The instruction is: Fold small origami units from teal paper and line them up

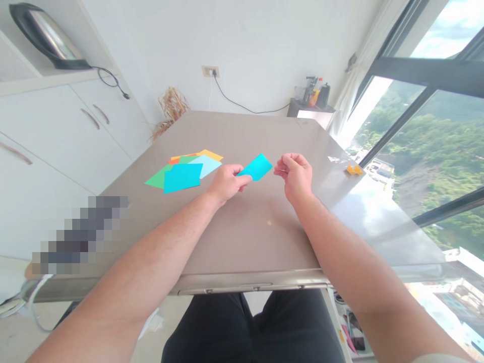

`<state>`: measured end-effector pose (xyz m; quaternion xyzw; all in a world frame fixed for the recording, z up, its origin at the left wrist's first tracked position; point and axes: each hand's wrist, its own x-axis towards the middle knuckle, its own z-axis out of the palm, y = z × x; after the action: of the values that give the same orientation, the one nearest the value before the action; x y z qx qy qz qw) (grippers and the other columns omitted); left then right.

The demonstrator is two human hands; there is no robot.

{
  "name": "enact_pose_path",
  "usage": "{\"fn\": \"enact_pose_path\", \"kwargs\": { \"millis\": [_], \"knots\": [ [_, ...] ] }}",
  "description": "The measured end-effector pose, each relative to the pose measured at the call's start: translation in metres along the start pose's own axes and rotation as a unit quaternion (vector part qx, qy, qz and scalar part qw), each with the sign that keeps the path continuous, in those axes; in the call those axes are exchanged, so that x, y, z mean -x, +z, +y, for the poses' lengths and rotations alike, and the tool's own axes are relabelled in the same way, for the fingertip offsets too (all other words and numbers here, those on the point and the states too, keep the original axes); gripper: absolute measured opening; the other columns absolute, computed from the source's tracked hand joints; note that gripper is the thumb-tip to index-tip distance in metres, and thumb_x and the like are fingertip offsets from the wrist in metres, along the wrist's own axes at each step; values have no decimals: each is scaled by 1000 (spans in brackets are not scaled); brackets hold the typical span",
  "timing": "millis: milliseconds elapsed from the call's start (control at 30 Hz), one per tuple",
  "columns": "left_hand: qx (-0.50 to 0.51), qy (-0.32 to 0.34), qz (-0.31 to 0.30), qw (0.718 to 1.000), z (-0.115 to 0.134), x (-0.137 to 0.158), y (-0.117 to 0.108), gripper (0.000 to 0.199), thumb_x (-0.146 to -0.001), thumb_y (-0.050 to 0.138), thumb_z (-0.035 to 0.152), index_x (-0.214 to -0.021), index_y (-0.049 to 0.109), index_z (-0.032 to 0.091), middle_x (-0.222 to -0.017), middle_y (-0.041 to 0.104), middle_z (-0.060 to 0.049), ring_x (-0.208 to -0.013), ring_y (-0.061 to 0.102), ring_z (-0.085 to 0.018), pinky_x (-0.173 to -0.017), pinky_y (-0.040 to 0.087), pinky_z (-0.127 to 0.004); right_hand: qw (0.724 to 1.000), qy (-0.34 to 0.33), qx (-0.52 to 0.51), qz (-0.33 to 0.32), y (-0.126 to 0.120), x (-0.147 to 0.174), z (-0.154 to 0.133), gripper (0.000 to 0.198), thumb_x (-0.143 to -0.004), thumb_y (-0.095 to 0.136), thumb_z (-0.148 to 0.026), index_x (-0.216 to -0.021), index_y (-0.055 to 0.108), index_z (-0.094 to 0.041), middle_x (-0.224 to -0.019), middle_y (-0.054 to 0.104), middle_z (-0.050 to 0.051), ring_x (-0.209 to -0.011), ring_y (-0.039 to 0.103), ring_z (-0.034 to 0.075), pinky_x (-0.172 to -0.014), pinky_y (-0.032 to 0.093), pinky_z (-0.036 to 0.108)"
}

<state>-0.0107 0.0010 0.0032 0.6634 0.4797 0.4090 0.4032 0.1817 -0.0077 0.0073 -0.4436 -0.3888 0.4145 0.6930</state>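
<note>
One blue sheet of paper (260, 167) is held slightly above the table (242, 247), between the two hands. It is pinched at its near left end between the thumb and fingers of the left hand (231, 180), which is closed on it. The right hand (293, 169) is loosely curled and partly open, nothing being seen in its grasp; its fingertips are placed just beside the free corner of the sheet, apart from it.

To the left of the left hand, a fanned pile of coloured paper (183, 177) is laid on the table, blue uppermost, with green, pale blue, yellow and orange partly covered. Two folded yellow pieces (354, 170) are set at the right edge.

Containers are noted as follows. A white compartment (336, 318) is seen below the table at right; a pink item (351, 340) is contained in it, among others too small to identify. A dark jug (324, 96) is stood on the low cabinet (298, 107); its contents cannot be told. White cupboard doors (49, 126) are found closed.
</note>
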Motion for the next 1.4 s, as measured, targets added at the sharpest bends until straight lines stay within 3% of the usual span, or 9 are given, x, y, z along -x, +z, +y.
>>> {"fn": "enact_pose_path", "kwargs": {
  "millis": [100, 167, 300, 433, 600, 767, 1067, 1233, 1400],
  "knots": [
    [9, 5, -14, 1000, -3, -2, -6, 16, -69, 68, 27, -60, 58, 20, -52, 56, 3, -56, 50, -13, -59, 36, -27, 995, 6, 57, -80, -5, 0, -4, 34, -71, 75, -35, -99, 60, -24, -89, 72, 0, -76, 70, 16, -69, 56, 31],
    [21, 8, -12, 1000, -4, -3, -8, 16, -68, 71, 27, -60, 60, 20, -52, 55, 3, -56, 49, -12, -58, 37, -26, 987, 3, 99, -128, -6, 2, -3, 44, -69, 77, -33, -108, 57, -25, -85, 72, -1, -72, 70, 17, -69, 56, 33],
    [176, -49, 21, 983, -3, -5, -6, 20, -64, 79, 29, -69, 62, 19, -60, 60, 3, -58, 55, -13, -60, 46, -27, 982, -9, 133, -137, 1, 8, 2, 33, -69, 72, -27, -93, 49, -26, -66, 65, -6, -61, 68, 17, -66, 55, 33],
    [303, -106, 44, 946, -5, -7, 0, 33, -60, 87, 33, -79, 64, 19, -73, 67, 1, -63, 61, -13, -60, 50, -27, 978, -26, 148, -146, 8, 15, 6, 19, -71, 68, -27, -81, 52, -24, -66, 65, -5, -64, 70, 17, -65, 54, 32],
    [252, -105, -9, 962, -4, -5, 1, 32, -61, 87, 37, -74, 67, 16, -69, 67, -2, -58, 60, -12, -56, 47, -26, 963, -55, 154, -214, 3, 13, 6, 15, -69, 64, -24, -84, 67, -22, -72, 66, -3, -70, 69, 17, -72, 57, 35],
    [220, -139, -17, 965, -3, -6, -10, 30, -58, 87, 31, -65, 62, 16, -57, 59, 0, -53, 55, -11, -49, 40, -23, 910, -69, 220, -345, -10, 8, 7, 34, -68, 62, -15, -99, 74, -24, -87, 71, 0, -88, 71, 20, -72, 56, 33],
    [160, -154, -93, 971, -8, -7, -15, 29, -58, 88, 31, -68, 66, 16, -64, 64, -3, -51, 56, -11, -46, 42, -25, 912, -22, 248, -324, -13, 8, 9, 13, -77, 69, -24, -87, 77, -24, -84, 76, 1, -82, 73, 21, -79, 56, 37],
    [145, -141, -133, 970, -8, -7, -15, 23, -58, 87, 28, -69, 71, 16, -63, 65, -4, -50, 56, -12, -45, 41, -24, 903, -9, 224, -366, -16, 4, 10, 14, -75, 74, -26, -88, 80, -25, -86, 76, 1, -83, 73, 21, -81, 57, 37],
    [132, -116, -118, 977, -7, -6, -14, 22, -62, 86, 27, -60, 67, 17, -55, 62, -3, -51, 57, -12, -47, 43, -24, 901, 1, 234, -366, -16, 4, 5, 13, -73, 75, -25, -85, 80, -25, -81, 76, 0, -81, 72, 20, -76, 57, 35]
  ]
}}
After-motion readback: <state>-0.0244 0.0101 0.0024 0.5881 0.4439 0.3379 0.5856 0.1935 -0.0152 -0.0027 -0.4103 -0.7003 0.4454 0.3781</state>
